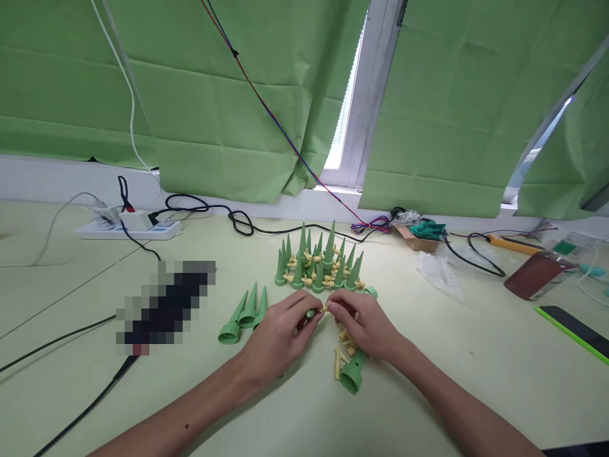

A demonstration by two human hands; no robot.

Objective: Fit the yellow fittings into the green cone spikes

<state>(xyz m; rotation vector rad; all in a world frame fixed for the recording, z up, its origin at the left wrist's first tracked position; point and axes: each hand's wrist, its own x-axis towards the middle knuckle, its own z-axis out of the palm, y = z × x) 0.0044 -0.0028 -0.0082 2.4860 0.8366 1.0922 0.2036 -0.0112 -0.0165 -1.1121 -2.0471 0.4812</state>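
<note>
My left hand (288,320) is closed around a green plastic spike (311,313), with only a small end of it showing. My right hand (364,320) pinches a small yellow plastic fitting (324,309) against or just beside that end; contact is hard to make out. Under and beside my right hand lie loose yellow fittings (338,365) and a hollow green spike (351,376). Several green spikes (230,331) lean to the left of my left hand. Beyond both hands stands a cluster of upright green spikes (318,279) with yellow fittings on or among them.
A power strip (128,230) and black cables (242,222) run along the back. To the right are a small cardboard box (419,241), a clear plastic bag (440,273), a bottle of dark red liquid (540,274) and a phone with a green edge (573,330). A blurred dark object (166,304) lies left.
</note>
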